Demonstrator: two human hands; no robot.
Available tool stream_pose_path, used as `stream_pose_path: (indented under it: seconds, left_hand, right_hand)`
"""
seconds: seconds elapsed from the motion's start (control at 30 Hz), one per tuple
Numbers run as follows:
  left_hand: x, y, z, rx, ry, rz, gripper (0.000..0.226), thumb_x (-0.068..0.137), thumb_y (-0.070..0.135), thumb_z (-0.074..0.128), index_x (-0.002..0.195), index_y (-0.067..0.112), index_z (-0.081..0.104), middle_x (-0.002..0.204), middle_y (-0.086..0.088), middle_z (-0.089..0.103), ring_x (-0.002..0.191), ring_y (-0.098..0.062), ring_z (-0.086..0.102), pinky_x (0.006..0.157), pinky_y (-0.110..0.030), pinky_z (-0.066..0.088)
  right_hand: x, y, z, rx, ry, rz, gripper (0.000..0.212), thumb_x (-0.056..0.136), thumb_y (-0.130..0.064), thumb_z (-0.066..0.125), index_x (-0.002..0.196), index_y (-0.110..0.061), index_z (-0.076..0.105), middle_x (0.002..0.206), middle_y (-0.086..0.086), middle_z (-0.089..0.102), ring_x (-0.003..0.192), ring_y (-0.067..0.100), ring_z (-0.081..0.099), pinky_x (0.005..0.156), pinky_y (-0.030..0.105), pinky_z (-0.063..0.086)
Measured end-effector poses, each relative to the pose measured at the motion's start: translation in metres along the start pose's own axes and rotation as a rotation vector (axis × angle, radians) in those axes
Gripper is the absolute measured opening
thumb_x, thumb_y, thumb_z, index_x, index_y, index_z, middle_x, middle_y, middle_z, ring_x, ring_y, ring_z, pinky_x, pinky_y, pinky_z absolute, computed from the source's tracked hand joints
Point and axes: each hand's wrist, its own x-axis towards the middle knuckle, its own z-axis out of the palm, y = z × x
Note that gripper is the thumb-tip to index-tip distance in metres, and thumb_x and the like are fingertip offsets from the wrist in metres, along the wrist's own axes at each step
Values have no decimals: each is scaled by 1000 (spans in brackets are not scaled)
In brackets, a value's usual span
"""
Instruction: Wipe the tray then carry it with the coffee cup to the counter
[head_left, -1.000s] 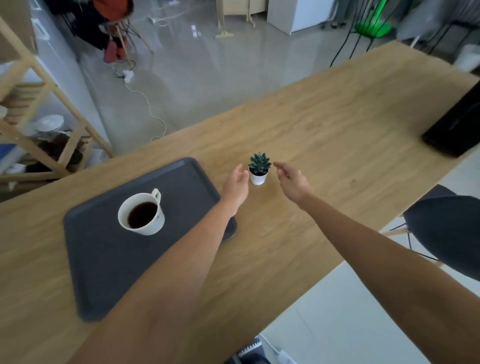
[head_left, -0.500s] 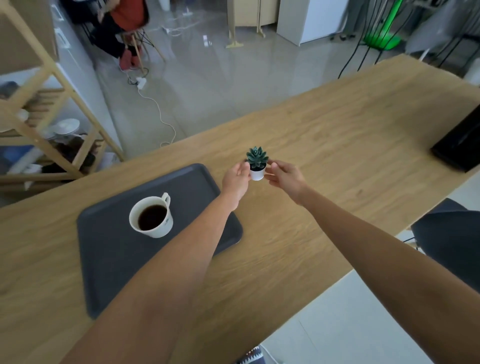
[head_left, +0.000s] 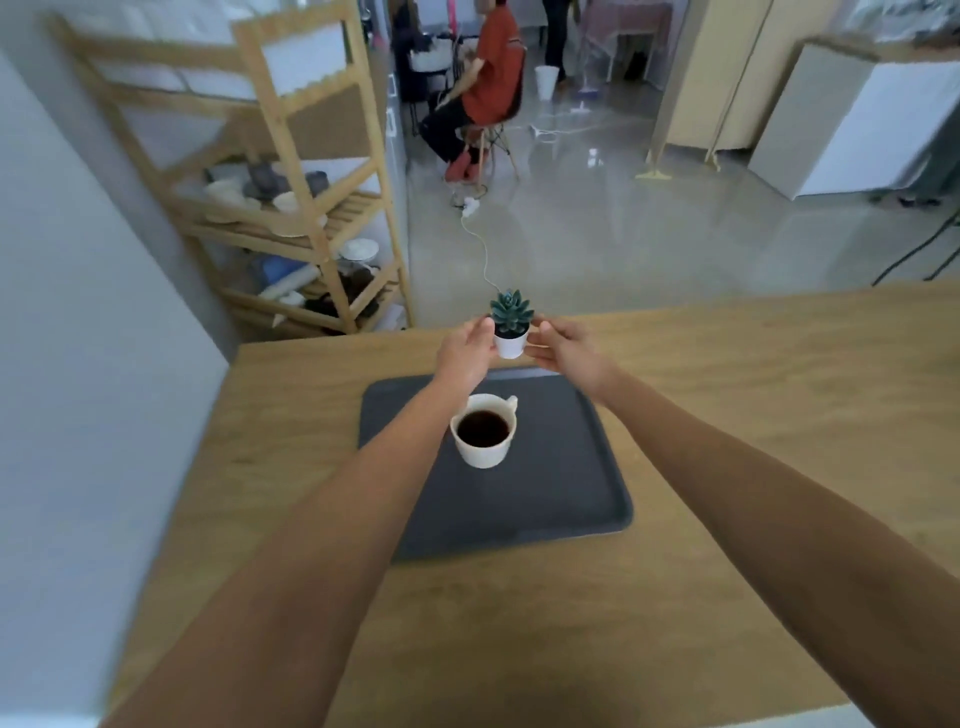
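Observation:
A dark grey tray lies on the wooden table right in front of me. A white coffee cup full of dark coffee stands on the tray's far left part, its handle pointing away. Beyond the tray's far edge, a small succulent in a white pot is held between my left hand and my right hand. Both hands press on the pot's sides. My left forearm crosses over the tray's left side and hides part of it.
A wooden shelf rack with bowls and plates stands at the left, past the table's far end. A white wall runs along the left. A person in a red top sits on a chair far back, with a cable on the floor.
Both hands closed on the small potted plant and hold it beyond the tray's far edge. My view swung so the tray now lies straight ahead.

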Motion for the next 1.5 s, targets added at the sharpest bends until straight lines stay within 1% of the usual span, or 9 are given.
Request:
stream_pose_path:
  seconds: [0.17, 0.33, 0.5, 0.63, 0.73, 0.87, 1.03, 1.17, 1.5]
  left_hand:
    - [-10, -23, -97, -66, 176, -80, 42, 97, 40, 42, 129, 17, 55, 126, -3, 64, 109, -20, 63, 103, -43, 45]
    - [-28, -48, -175, -126, 289, -146, 39, 102, 31, 35, 131, 10, 50, 125, -1, 59, 112, -18, 58, 87, -25, 48]
    - [-23, -96, -229, -157, 336, -276, 52, 99, 44, 34, 142, 16, 37, 135, -2, 51, 122, -23, 53, 108, -40, 38]
    - [5, -151, -265, -88, 386, -327, 64, 83, 62, 37, 135, 27, 47, 136, -2, 56, 121, -23, 55, 108, -47, 39]
    - [24, -176, -283, -70, 428, -350, 71, 68, 72, 34, 124, 34, 56, 121, 6, 66, 111, -17, 62, 103, -48, 44]
    - [29, -157, -290, -129, 443, -337, 47, 86, 53, 38, 120, 28, 58, 113, 3, 67, 104, -18, 65, 100, -46, 47]
    - [45, -142, -300, -224, 485, -244, 36, 98, 33, 39, 125, 18, 58, 117, -4, 64, 104, -21, 62, 95, -40, 49]
    - [55, -143, -307, -297, 476, -242, 39, 100, 27, 37, 135, 21, 51, 117, -4, 63, 99, -18, 57, 82, -31, 46]
    - [31, -135, -291, 95, 582, -127, 44, 98, 26, 38, 141, 22, 43, 143, -6, 50, 129, -25, 46, 103, -33, 37]
  right_hand:
    - [31, -10, 98, 4, -175, -4, 39, 103, -17, 35, 138, -2, 45, 114, 11, 60, 107, 23, 59, 77, 15, 54]
    - [52, -2, 188, -80, -372, 50, 39, 104, -21, 32, 139, -11, 45, 117, 6, 60, 109, 20, 59, 99, 31, 46]
    - [79, 23, 255, -135, -467, 114, 43, 103, -26, 35, 142, -11, 42, 129, 8, 58, 109, 18, 58, 94, 27, 47]
    - [103, 44, 293, -193, -494, 177, 43, 103, -29, 35, 143, -16, 40, 136, 5, 56, 118, 20, 58, 98, 31, 46]
    - [115, 49, 312, -206, -483, 197, 41, 103, -25, 35, 142, -17, 41, 130, 3, 59, 120, 23, 57, 102, 37, 46]
    - [135, 52, 331, -242, -431, 211, 42, 103, -26, 35, 145, -20, 37, 134, 16, 55, 114, 31, 58, 99, 44, 47]
    - [161, 50, 345, -237, -406, 201, 44, 103, -25, 35, 146, -21, 35, 119, 8, 55, 84, 13, 54, 72, 27, 52]
    - [171, 47, 353, -236, -412, 207, 45, 102, -27, 35, 147, -28, 32, 127, 7, 54, 98, 19, 55, 83, 34, 51]
    - [133, 31, 325, -290, -402, 181, 51, 102, -27, 35, 151, -21, 21, 145, 18, 43, 119, 32, 55, 99, 42, 47]
